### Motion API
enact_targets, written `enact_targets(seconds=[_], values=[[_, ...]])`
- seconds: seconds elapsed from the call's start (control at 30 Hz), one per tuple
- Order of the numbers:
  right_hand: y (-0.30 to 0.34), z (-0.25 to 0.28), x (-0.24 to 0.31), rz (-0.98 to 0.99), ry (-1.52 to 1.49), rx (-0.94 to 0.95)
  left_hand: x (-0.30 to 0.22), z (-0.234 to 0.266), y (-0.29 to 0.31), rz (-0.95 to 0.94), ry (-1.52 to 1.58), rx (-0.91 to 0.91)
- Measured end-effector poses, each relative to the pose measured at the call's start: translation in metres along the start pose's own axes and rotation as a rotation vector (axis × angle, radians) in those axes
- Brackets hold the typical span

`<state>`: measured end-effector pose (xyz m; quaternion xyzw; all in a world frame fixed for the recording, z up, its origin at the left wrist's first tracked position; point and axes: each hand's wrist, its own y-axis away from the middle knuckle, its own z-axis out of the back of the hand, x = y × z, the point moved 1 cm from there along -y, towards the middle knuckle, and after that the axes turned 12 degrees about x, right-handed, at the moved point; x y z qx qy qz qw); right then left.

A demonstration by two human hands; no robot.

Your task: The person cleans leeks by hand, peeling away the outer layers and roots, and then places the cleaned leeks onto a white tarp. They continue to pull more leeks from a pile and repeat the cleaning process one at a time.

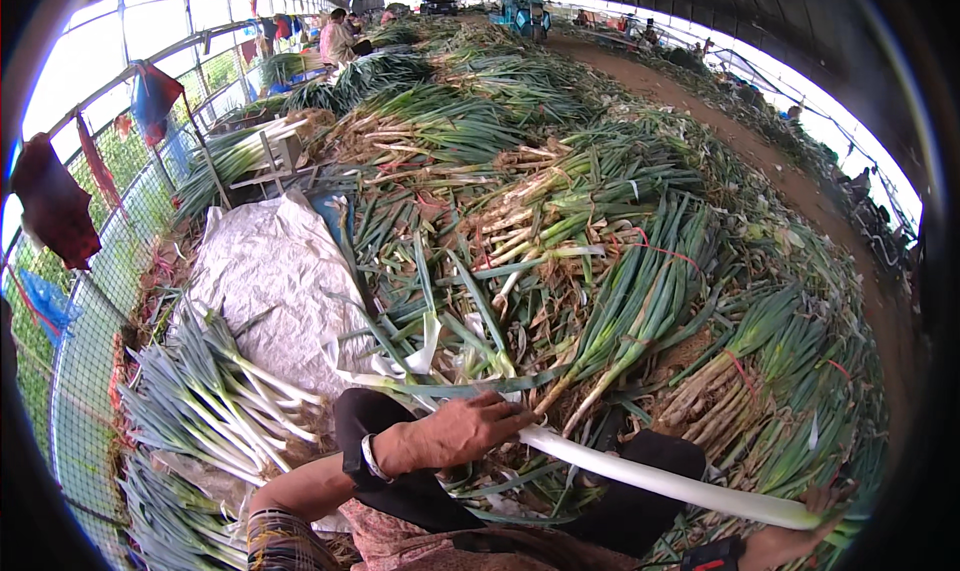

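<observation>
While my left hand (455, 433) curls its fingers (500, 416) over the leafy end of a long leek (660, 483), my right hand (790, 541) clamps the other end at the lower right edge of the view; only part of that hand shows, but its fingers wrap the stalk. Both grips closed on the same leek.

Leek orientation: long axis runs from upper left to lower right across my lap, roughly level, slightly down toward the right. White peeled shaft fills the span between the hands. Green leaves leave the left hand and trail further left, toward the cleaned pile.

Outward from the hands: my knees in dark trousers (640, 501) sit under the shaft. Left of me, a stack of cleaned leeks (215, 396) lies with white stems pointing right and up, next to a crumpled grey sheet (270, 281). Ahead and right, tied bundles of uncleaned leeks (640, 291) with roots toward me, red ties on some. Beyond that, a big heap of leeks (450, 121) runs down the greenhouse tunnel. Another person (335, 39) sits far back on the left. Net fence (100, 271) on my left side.
</observation>
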<state>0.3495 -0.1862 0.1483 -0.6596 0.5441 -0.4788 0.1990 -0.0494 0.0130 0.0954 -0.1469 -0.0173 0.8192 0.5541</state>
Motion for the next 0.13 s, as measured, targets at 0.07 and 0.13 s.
enact_targets(seconds=[0.07,0.13], values=[[0.0004,0.0008,0.0,-0.014,-0.193,0.0,-0.002,0.0009,0.0001,-0.004,-0.078,0.025],[-0.001,-0.0036,-0.0001,-0.024,-0.388,0.003,-0.002,-0.0021,0.0006,-0.009,-0.131,0.115]])
